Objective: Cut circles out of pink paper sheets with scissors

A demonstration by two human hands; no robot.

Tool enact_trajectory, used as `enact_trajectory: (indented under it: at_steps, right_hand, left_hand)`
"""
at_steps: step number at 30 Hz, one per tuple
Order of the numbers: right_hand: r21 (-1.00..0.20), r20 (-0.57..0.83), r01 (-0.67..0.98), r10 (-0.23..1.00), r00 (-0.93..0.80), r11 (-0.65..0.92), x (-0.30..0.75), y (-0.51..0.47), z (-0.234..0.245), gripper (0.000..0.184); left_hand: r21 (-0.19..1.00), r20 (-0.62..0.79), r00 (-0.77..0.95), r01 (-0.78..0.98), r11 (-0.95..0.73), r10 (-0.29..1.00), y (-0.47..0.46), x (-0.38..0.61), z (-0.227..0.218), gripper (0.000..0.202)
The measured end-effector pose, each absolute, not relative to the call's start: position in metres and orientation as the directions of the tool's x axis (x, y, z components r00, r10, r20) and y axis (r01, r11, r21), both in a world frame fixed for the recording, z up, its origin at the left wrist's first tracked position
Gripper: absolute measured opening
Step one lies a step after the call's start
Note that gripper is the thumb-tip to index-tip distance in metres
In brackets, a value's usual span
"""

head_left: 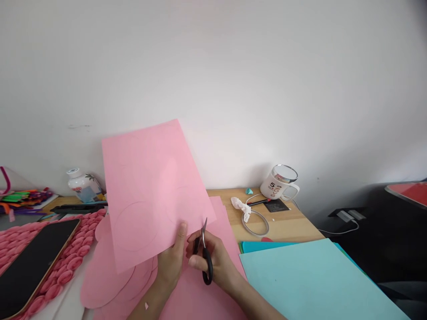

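Evidently, a pink sheet point(150, 164) is held up, tilted, above the counter point(288, 229), and a circle point(136, 226) is drawn near its lower left corner. Its lower edge is pinched by the left hand point(171, 263), the thumb pressed on the front; the fingers behind are hidden. By the right hand point(219, 261), curled closed through the black handles, a pair of scissors point(208, 266) is gripped with its blades pointed upward, just by the sheet's lower right corner. Whether the paper is touched by the blades cannot be told. The step in hand is judged to be the lining-up of a cut; for it, the blades would need to be parted and the sheet held taut. Beneath, more pink paper point(200, 298) is spread, with rounded pink pieces point(106, 278) piled to the left. Farther left, a phone point(36, 266) is laid on a braided mat point(74, 258). Toward the right, a pale blue sheet point(310, 280) is stacked over others; farther back, a mug point(272, 190) and a crumpled tissue point(240, 206) are placed.
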State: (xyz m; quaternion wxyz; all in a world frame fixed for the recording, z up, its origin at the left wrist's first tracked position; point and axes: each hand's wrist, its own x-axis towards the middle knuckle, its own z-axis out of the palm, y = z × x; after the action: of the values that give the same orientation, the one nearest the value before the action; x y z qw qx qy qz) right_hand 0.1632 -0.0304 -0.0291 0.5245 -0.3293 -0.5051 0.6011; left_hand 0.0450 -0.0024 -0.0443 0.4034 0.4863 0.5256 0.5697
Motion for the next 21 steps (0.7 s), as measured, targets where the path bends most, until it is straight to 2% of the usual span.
enact_trajectory:
  at_steps: [3,8,15,21]
  right_hand:
    - [-0.955,0.113,-0.294,0.973,-0.2,0.05,0.161,-0.031,-0.035,0.044]
    - [-0.965,0.005,-0.261,0.996,-0.09,-0.019,0.154,-0.034,-0.042,0.045]
    - [-0.964,0.083,-0.257,0.994,-0.072,0.062,0.163,-0.03,-0.031,0.046]
    - [-0.969,0.038,-0.244,0.999,-0.019,0.032,0.159,-0.032,-0.035,0.044]
  left_hand:
    - [0.994,0.106,-0.286,0.025,-0.103,0.952,-0.003,0.05,-0.04,0.045]
    - [0.999,0.018,-0.225,0.035,-0.01,0.974,-0.003,0.048,-0.038,0.042]
    - [0.979,0.2,-0.238,0.086,-0.184,0.951,-0.002,0.049,-0.042,0.042]
    - [0.989,0.15,-0.222,0.052,-0.142,0.963,-0.002,0.049,-0.043,0.044]
